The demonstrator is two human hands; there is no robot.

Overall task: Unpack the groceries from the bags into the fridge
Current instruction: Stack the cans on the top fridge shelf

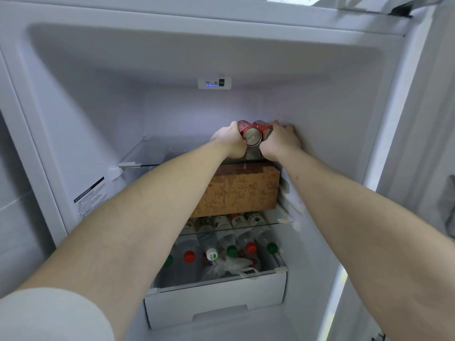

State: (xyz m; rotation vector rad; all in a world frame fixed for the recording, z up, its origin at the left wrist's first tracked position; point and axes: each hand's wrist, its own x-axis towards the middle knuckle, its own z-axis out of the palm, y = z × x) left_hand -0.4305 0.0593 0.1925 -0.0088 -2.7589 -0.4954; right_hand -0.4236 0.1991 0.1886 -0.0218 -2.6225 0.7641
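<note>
Forearms reach up and away from the camera into the open fridge (61, 99), and at their far ends both hands meet on a small cluster of red soda cans (251, 136) resting on the upper glass shelf (138, 153). The cans lie on their sides with their long axis running front to back, silver ends facing the camera; the cluster sits squarely between the two hands, so neither is nearer. The left hand (230, 141) curls round the left can from its outer side, and the right hand (280, 142) wraps the right can, knuckles close to the right inner wall; the fingertips themselves are hidden behind the cans. Any push deeper runs along the cans' own axis, with free shelf behind and to the left, though lying cans may roll sideways once released. Directly beneath that shelf sits a brown printed box (243, 190), and below it a lower glass shelf over a drawer (216, 296) holding plastic bottles (230, 242) with red, green and white caps and a crumpled clear bag (231, 265). On the back wall above, a control panel (214, 83) glows blue.
</note>
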